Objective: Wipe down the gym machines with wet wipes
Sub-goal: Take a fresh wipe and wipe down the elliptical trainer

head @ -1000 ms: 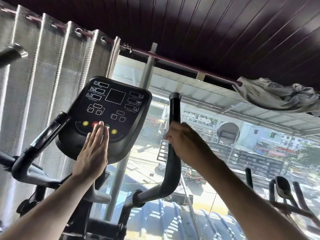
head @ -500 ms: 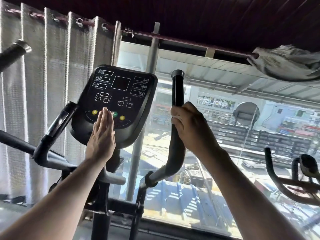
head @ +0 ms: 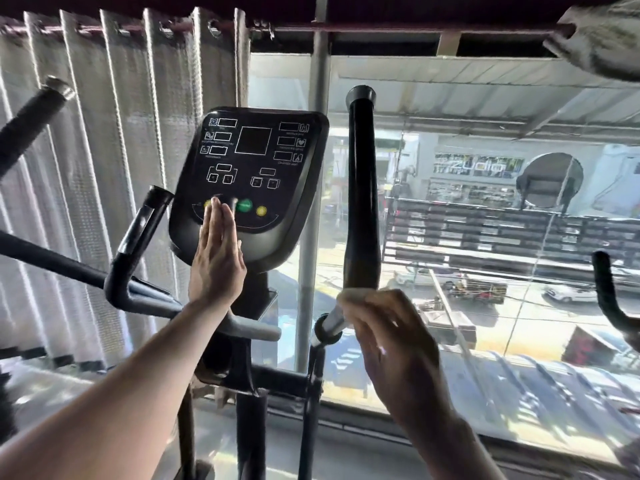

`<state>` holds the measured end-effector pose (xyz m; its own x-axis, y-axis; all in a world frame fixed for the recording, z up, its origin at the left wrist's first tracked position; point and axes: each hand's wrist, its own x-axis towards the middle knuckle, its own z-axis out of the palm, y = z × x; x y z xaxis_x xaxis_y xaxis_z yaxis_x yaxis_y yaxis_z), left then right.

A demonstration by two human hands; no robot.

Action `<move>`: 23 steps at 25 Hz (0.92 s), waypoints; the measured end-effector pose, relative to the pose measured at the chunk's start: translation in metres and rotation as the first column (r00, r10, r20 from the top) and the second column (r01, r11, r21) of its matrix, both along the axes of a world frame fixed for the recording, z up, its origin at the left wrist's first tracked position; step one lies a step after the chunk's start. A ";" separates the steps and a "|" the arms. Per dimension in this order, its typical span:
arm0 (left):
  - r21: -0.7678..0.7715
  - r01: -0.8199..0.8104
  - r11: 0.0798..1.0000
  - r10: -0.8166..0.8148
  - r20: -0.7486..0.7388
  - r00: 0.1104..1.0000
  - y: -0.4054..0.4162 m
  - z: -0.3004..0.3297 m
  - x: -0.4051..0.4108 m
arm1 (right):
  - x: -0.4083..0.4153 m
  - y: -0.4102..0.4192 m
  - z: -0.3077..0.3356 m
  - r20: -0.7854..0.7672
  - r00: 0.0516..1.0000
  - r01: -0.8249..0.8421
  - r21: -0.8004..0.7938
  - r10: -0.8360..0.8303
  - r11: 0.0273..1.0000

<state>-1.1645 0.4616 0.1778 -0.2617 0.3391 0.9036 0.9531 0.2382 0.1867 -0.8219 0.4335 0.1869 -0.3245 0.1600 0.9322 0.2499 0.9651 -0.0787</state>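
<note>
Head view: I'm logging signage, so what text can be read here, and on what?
"ZUDIO", mirrored through the glass: shop sign across the street.
Labels and icons on the machine console: too small and blurred to read.
No other text is legible.

Person, seen from the head camera: two forearms and two hands only. Left hand [head: 216, 263]: bare, no glove, ring or watch visible; short, pale fingernails showing at the fingertips. Left forearm [head: 114, 393]: bare along all of its visible length, no sleeve, band or marking. Right hand [head: 391, 344]: bare, blurred, one pale nail faintly visible; no jewellery discernible. Right forearm [head: 460, 452]: bare to the frame's bottom edge, no sleeve or cuff.
</note>
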 end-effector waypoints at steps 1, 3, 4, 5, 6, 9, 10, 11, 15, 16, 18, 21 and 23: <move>0.009 -0.009 1.000 0.009 -0.009 1.000 0.001 0.000 -0.001 | 0.001 -0.002 0.014 -0.092 0.996 -0.019 0.040 0.023 0.999; 0.015 -0.009 1.000 0.009 -0.004 1.000 0.002 0.001 -0.004 | -0.006 0.004 0.040 -0.185 0.983 0.009 0.101 0.010 0.995; 0.018 -0.009 1.000 0.009 -0.002 1.000 0.003 0.001 -0.004 | -0.014 0.009 0.046 -0.170 0.985 0.018 0.078 -0.005 0.997; 0.022 -0.015 1.000 0.016 -0.006 1.000 0.003 0.000 -0.004 | -0.021 0.013 0.046 -0.143 0.990 0.022 0.033 -0.018 0.999; 0.024 -0.019 1.000 0.020 -0.012 1.000 0.003 0.000 -0.004 | -0.026 0.016 0.040 -0.135 0.990 0.036 0.001 -0.036 0.999; 0.008 -0.032 0.999 0.032 -0.012 0.999 0.001 0.001 -0.003 | -0.025 0.018 0.004 -0.202 0.979 0.019 0.026 -0.013 0.999; 0.002 -0.038 0.999 0.038 -0.008 0.999 -0.001 0.001 -0.001 | -0.021 0.020 -0.009 -0.199 0.979 -0.035 0.006 0.035 0.999; -0.003 -0.043 0.999 0.043 -0.006 0.999 -0.001 0.002 0.001 | -0.020 0.020 -0.024 -0.196 0.978 -0.087 -0.070 0.072 0.994; -0.047 -0.047 0.998 0.045 -0.040 0.998 -0.005 0.002 0.005 | -0.030 0.000 -0.083 -0.645 0.754 -0.604 -0.755 -0.122 0.256; -0.045 -0.051 0.998 0.048 -0.051 0.998 -0.005 0.001 0.005 | -0.035 -0.006 -0.083 -0.762 0.612 -0.780 -0.626 -0.210 -0.004; -0.041 -0.040 0.998 0.038 -0.059 0.998 -0.003 0.001 0.003 | -0.043 -0.014 -0.069 -0.864 0.405 -0.912 -0.361 -0.299 -0.194; -0.032 -0.036 0.999 0.034 -0.067 0.997 -0.003 0.000 0.002 | -0.054 -0.023 -0.035 -0.919 0.297 -0.949 -0.253 -0.258 -0.188; -0.033 -0.043 0.999 0.040 -0.064 0.997 -0.003 0.000 0.003 | -0.059 -0.021 -0.027 -0.910 0.284 -0.954 -0.236 -0.302 -0.185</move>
